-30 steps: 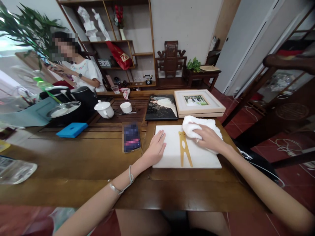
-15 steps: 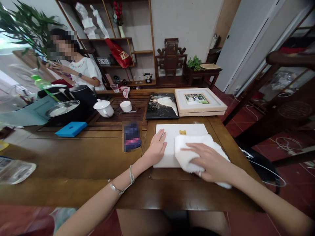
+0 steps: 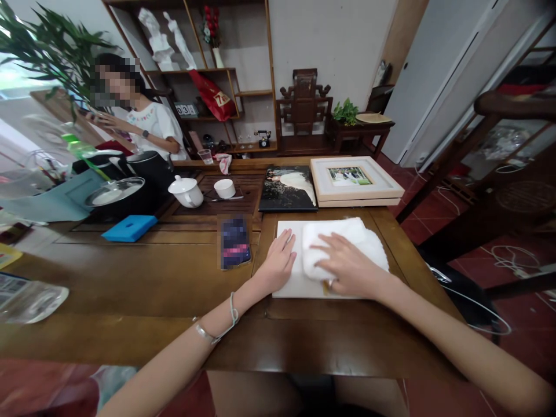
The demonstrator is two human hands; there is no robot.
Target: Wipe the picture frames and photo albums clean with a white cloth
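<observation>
A flat white board (image 3: 289, 284) lies on the wooden table in front of me. My left hand (image 3: 280, 263) rests on its left side, fingers stretched out and holding nothing. On the board's upper right part is a folded white towel (image 3: 369, 243), covering much of its face. My right hand (image 3: 341, 260) presses on the towel from above, its fingers bent over the cloth. A small yellowish mark shows at the board's lower edge, partly hidden by this hand.
Behind the board lie a dark photo panel (image 3: 286, 191) and light-framed pictures (image 3: 321, 200). A phone (image 3: 234, 243) is left of my hand. Farther left are a white lidded cup (image 3: 186, 191), a blue box (image 3: 129, 228) and a pot (image 3: 115, 194). Another person (image 3: 158, 127) sits at back left.
My right hand has slid the towel up and left across the board, uncovering the lower edge and covering the upper part. My left hand stays in place on the board.
</observation>
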